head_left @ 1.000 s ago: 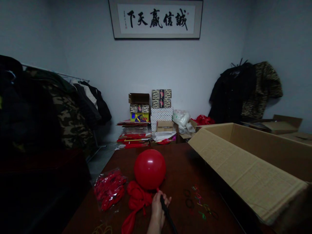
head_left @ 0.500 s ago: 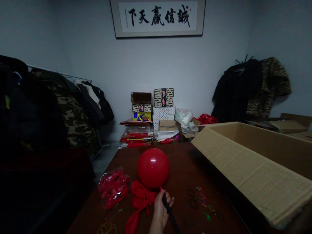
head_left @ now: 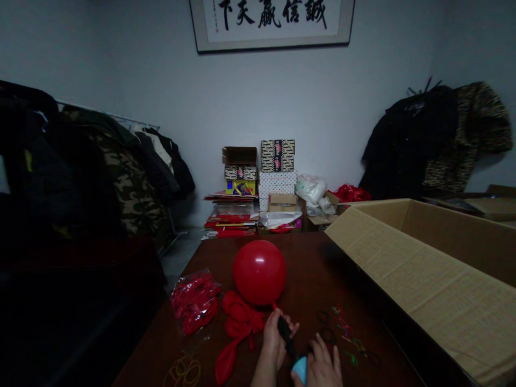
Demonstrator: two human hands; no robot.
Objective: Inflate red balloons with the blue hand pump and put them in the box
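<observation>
A round red balloon stands inflated over the dark wooden table, its neck running down to a black pump nozzle. My left hand is shut on that nozzle and the balloon's neck. The pump's light blue end pokes out below it. Beside that end is my right hand, fingers spread and thumb close to the blue part. Limp red balloons lie just left of my left hand. Further left rests a clear bag of red balloons.
A large open cardboard box fills the table's right side. Coloured rubber bands lie near my right hand. Stacked boxes and papers stand at the far end, with coats on a rack to the left.
My right hand has come into view at the bottom, next to the pump's light blue end, which now shows. The whole scene has shifted rightward in the view.
</observation>
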